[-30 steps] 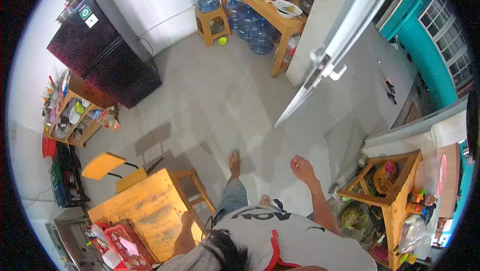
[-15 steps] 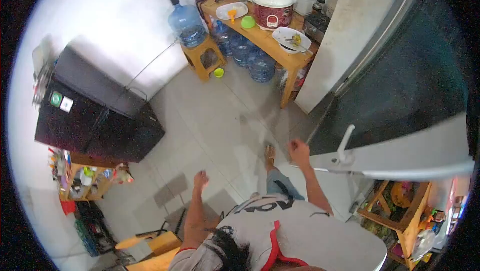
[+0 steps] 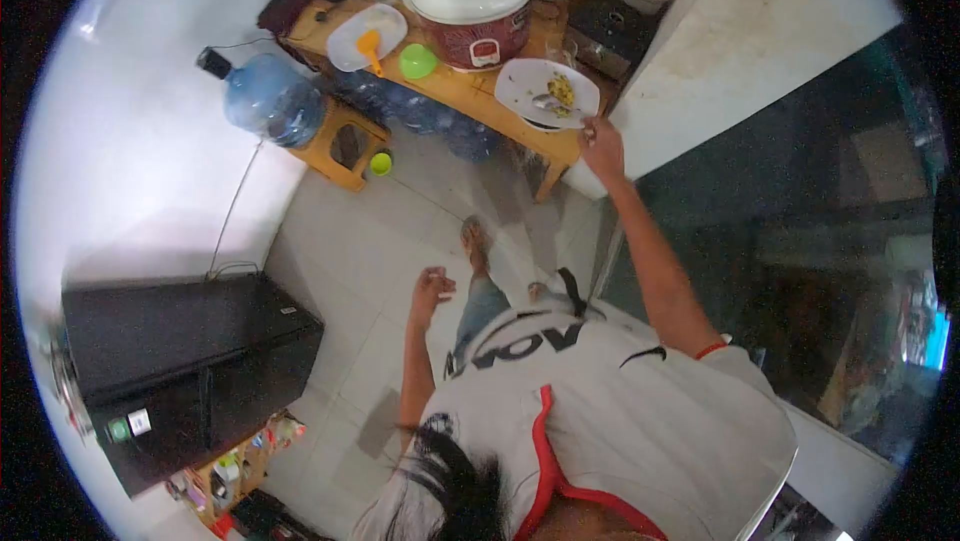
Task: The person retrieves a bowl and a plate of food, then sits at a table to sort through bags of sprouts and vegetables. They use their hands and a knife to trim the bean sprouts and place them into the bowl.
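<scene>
At the near corner of the wooden table, a white plate point(image 3: 520, 81) holds yellow food scraps point(image 3: 561, 91) and a metal spoon point(image 3: 548, 102). It appears to rest on something dark underneath. My right hand point(image 3: 603, 153) reaches out to the plate's near right rim, its fingers closed there. Low over the tiled floor, my left hand point(image 3: 433, 291) hangs with loosely curled, parted fingers and holds nothing.
The wooden table point(image 3: 460, 91) also carries a maroon rice cooker point(image 3: 485, 39), a green bowl point(image 3: 418, 62) and a white dish point(image 3: 345, 41) with an orange utensil. A water jug point(image 3: 270, 101) lies tilted on a stool point(image 3: 340, 149). Left stands a black fridge point(image 3: 190, 361); right, a dark glass door point(image 3: 760, 241).
I have walked closer to the table and turned a little. My right hand has stretched forward from beside the door handle to the plate's rim. My left hand stays low and empty.
</scene>
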